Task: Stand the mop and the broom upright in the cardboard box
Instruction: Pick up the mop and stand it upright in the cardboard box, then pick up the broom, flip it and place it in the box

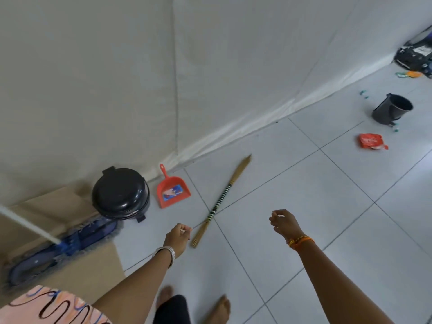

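Mop [63, 244] is already in the cardboard box [93, 277] at the floor's left edge, handle leaning up and out — so you're on the broom [219, 204] step. It lies flat on the floor [304, 206], near end just beside your left hand [177, 237]. Both hands are empty, loosely curled, right hand [284, 222] well apart — next, grab the near end and tip it upright.

My mop [63, 244]: handle cut off at left edge. Cardboard box [77, 274] partly out of frame, blurred. Dark heap [415, 54] top right cropped, unidentifiable.
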Demonstrator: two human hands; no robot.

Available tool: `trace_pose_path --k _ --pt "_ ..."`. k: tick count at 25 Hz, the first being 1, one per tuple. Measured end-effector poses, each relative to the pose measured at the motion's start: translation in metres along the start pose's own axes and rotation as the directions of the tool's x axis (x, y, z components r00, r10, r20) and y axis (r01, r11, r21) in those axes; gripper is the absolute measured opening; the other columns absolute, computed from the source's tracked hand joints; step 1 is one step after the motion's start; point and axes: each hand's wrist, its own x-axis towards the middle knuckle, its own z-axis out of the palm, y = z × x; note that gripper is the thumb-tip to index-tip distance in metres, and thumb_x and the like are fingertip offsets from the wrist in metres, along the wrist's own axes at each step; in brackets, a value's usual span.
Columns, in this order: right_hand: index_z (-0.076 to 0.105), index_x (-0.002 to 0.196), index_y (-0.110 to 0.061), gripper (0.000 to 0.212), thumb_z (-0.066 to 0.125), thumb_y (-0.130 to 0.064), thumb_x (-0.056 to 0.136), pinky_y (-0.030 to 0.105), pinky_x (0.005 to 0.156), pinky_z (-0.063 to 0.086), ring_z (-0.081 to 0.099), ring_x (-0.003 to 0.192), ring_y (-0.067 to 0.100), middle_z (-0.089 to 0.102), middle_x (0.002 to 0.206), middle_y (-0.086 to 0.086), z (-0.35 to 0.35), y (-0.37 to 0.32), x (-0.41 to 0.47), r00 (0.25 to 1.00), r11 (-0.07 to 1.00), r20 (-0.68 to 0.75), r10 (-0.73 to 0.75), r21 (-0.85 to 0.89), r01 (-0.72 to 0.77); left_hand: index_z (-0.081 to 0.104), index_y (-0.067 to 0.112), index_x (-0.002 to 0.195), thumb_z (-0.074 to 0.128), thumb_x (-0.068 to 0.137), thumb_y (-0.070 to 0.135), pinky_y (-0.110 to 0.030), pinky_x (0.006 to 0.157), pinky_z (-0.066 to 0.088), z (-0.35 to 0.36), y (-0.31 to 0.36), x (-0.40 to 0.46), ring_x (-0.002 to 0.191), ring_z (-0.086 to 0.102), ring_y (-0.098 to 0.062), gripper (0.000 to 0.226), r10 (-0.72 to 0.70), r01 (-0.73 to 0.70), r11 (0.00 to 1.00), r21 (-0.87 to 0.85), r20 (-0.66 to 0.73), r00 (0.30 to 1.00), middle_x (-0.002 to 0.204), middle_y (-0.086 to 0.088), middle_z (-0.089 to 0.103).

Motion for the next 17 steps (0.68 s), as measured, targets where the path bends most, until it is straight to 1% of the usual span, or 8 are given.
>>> trace_pose_path --k 4,7,9,11,12,14,15,17 --pt "0.055 0.104 -0.006 0.013 0.056 -0.014 0.094 0.039 0.075 0.044 0.056 0.087 0.028 0.063 0.098 0.019 -0.06 0.004 0.046 0.996 0.999 -0.071 0.051 0.017 -0.05 0.062 0.011 0.1 0.051 0.104 0.023 -0.033 0.078 0.05 0.05 0.04 0.019 0.081 0.061 -0.025 0.016 -0.078 0.078 0.996 -0.053 0.003 0.997 0.089 -0.006 0.071" --pt "0.056 0.109 -0.003 0.02 0.055 -0.015 0.094 0.037 0.074 0.044 0.054 0.084 0.028 0.062 0.097 0.017 -0.075 -0.01 0.087 0.996 0.993 -0.031 0.084 -0.078 -0.086 0.059 0.014 0.092 0.051 0.104 0.024 -0.035 0.08 0.051 0.066 0.064 0.052 0.083 0.062 -0.028 0.018 -0.136 0.135 0.989 -0.067 -0.018 0.99 0.095 -0.012 0.073" --pt "0.058 0.109 -0.002 0.02 0.055 -0.015 0.094 0.034 0.07 0.042 0.052 0.082 0.027 0.062 0.096 0.018 -0.079 -0.03 0.113 0.996 0.981 0.029 0.079 -0.18 -0.072 0.059 0.012 0.094 0.051 0.104 0.024 -0.039 0.085 0.053 0.071 0.08 0.074 0.084 0.063 -0.028 0.018 -0.163 0.158 0.983 -0.098 -0.049 0.985 0.1 -0.016 0.074" --pt "0.059 0.106 -0.004 0.016 0.055 -0.013 0.093 0.033 0.065 0.039 0.051 0.083 0.026 0.063 0.102 0.025 -0.087 -0.059 0.157 0.995 0.96 0.085 0.052 -0.278 -0.026 0.059 0.009 0.101 0.051 0.105 0.025 -0.042 0.09 0.054 0.082 0.098 0.106 0.085 0.063 -0.028 0.019 -0.203 0.192 0.972 -0.137 -0.069 0.977 0.103 -0.017 0.074" --pt "0.059 0.106 -0.005 0.016 0.055 -0.012 0.092 0.033 0.065 0.04 0.052 0.084 0.026 0.064 0.107 0.027 -0.089 -0.077 0.178 0.993 0.945 0.115 0.029 -0.326 0.01 0.06 0.007 0.103 0.051 0.105 0.025 -0.041 0.089 0.053 0.087 0.108 0.118 0.085 0.063 -0.028 0.02 -0.223 0.21 0.966 -0.152 -0.074 0.972 0.105 -0.018 0.074" --pt "0.061 0.109 -0.005 0.021 0.056 -0.014 0.091 0.036 0.071 0.044 0.056 0.087 0.027 0.065 0.112 0.025 -0.091 -0.115 0.218 0.987 0.902 0.157 -0.017 -0.423 0.083 0.06 0.004 0.109 0.052 0.105 0.026 -0.04 0.088 0.053 0.091 0.131 0.143 0.084 0.063 -0.029 0.024 -0.265 0.245 0.95 -0.194 -0.083 0.961 0.108 -0.019 0.074" --pt "0.062 0.11 -0.005 0.022 0.057 -0.015 0.091 0.038 0.075 0.046 0.058 0.091 0.028 0.066 0.112 0.023 -0.09 -0.132 0.232 0.982 0.879 0.181 -0.054 -0.457 0.133 0.061 0.001 0.113 0.053 0.105 0.025 -0.042 0.091 0.054 0.091 0.139 0.153 0.085 0.065 -0.031 0.027 -0.265 0.243 0.948 -0.207 -0.088 0.96 0.108 -0.02 0.074" --pt "0.063 0.109 -0.005 0.021 0.057 -0.015 0.091 0.038 0.079 0.045 0.059 0.095 0.029 0.067 0.113 0.021 -0.088 -0.161 0.264 0.97 0.85 0.225 -0.096 -0.488 0.198 0.062 0.0 0.117 0.054 0.104 0.025 -0.046 0.097 0.055 0.091 0.155 0.174 0.095 0.068 -0.036 0.029 -0.26 0.236 0.949 -0.211 -0.095 0.961 0.108 -0.021 0.075"
